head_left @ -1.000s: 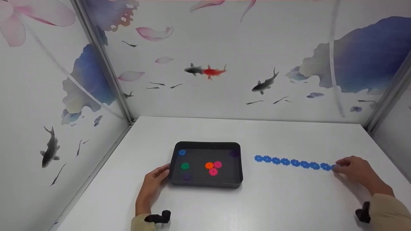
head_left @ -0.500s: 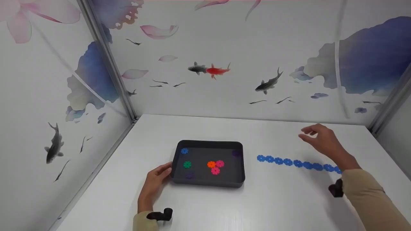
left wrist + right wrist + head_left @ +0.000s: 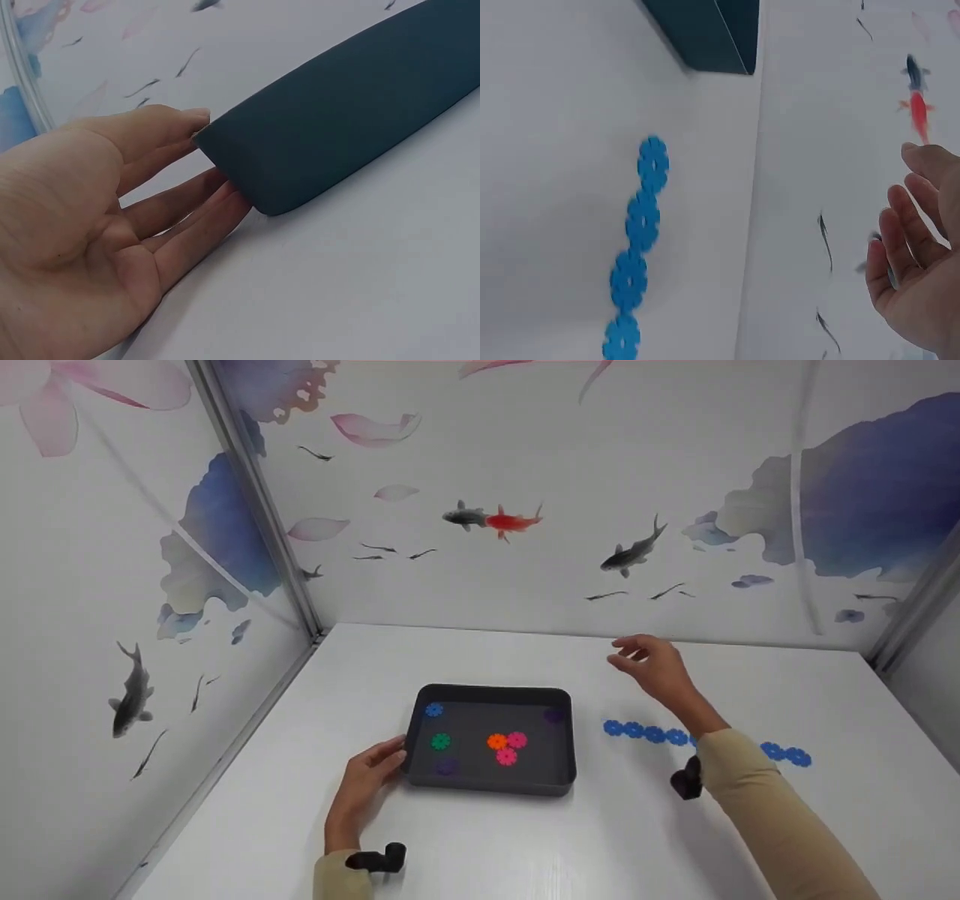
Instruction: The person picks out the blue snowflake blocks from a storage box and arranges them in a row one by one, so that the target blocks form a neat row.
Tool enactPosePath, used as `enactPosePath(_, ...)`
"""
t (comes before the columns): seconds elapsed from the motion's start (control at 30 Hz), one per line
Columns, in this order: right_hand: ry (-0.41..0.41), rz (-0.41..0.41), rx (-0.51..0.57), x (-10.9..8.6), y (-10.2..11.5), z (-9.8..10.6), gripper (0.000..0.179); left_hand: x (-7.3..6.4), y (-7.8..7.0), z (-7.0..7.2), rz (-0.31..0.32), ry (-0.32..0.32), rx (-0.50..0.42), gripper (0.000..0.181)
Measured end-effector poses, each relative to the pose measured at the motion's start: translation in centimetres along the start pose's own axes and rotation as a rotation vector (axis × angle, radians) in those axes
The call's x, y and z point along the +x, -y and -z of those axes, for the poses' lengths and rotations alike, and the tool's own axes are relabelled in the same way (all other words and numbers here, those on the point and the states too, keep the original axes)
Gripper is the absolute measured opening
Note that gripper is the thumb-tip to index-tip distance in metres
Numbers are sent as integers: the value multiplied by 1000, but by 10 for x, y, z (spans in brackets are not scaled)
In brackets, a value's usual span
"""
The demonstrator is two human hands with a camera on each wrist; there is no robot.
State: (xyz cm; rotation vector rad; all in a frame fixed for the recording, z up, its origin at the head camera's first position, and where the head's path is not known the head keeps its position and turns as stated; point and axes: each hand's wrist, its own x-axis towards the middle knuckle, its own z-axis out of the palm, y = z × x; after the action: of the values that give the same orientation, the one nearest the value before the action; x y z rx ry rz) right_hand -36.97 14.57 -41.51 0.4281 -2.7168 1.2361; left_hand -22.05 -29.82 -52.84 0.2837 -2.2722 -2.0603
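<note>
My left hand (image 3: 365, 780) rests against the left wall of a dark grey tray (image 3: 487, 789). In the left wrist view its fingers (image 3: 199, 225) touch the outside of the wall near the corner. Inside the tray lie flower-shaped plastic discs: a blue disc (image 3: 434, 709), a green disc (image 3: 440, 742), an orange disc (image 3: 497, 742), two pink discs (image 3: 507, 757) and dark purple ones. My right hand (image 3: 654, 666) hovers, fingers loosely bent and holding nothing, behind a row of blue flower discs (image 3: 655, 734). The right forearm hides part of that row.
The white table (image 3: 510, 847) has a printed back wall (image 3: 555, 585) and side walls around it. Metal posts (image 3: 255, 502) stand at the corners. The blue row lies to the right of the tray.
My right hand has let go of the last blue disc at the row's right end, lifted, and moved left toward the tray. The left hand has stayed at the tray.
</note>
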Motion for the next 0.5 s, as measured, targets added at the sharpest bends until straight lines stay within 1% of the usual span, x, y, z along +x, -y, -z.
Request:
enactPosePath(0.07,0,0,38,1,6,-16,36,0,0,1,-8,-1,31,46)
enactPosePath(0.2,-14,13,97,2,22,-48,34,-1,0,2,-12,6,36,46)
enactPosePath(0.37,-3,0,151,2,41,-80,32,-1,0,1,-22,17,47,44)
enactPosePath(0.5,17,-3,163,5,55,-101,32,0,1,3,-43,20,62,43)
